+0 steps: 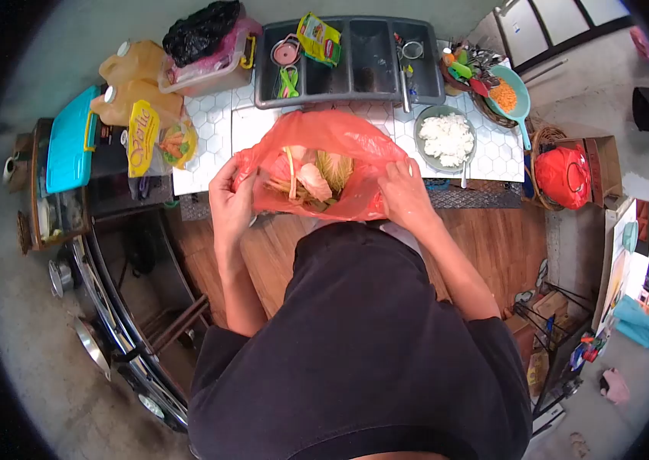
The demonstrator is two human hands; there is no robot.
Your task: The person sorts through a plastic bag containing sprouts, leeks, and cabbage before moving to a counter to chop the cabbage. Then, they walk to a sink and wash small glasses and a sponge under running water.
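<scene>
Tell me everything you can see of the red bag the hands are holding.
The red bag is thin, translucent plastic, crumpled and held open toward the camera. The left hand grips its left edge and the right hand its right edge. Inside lie vegetable scraps: pale pieces, a long stalk and greenish-yellow leafy bits. It sits at the near edge of the white tiled counter, over the wooden board, just left of a bowl of chopped white food.

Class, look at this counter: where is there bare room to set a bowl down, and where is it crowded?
Bare white tile lies between the grey tray and the red bag held by both hands. Bare wood shows right of the right hand. It is crowded around the bowl of chopped white food and the oil jugs.
</scene>
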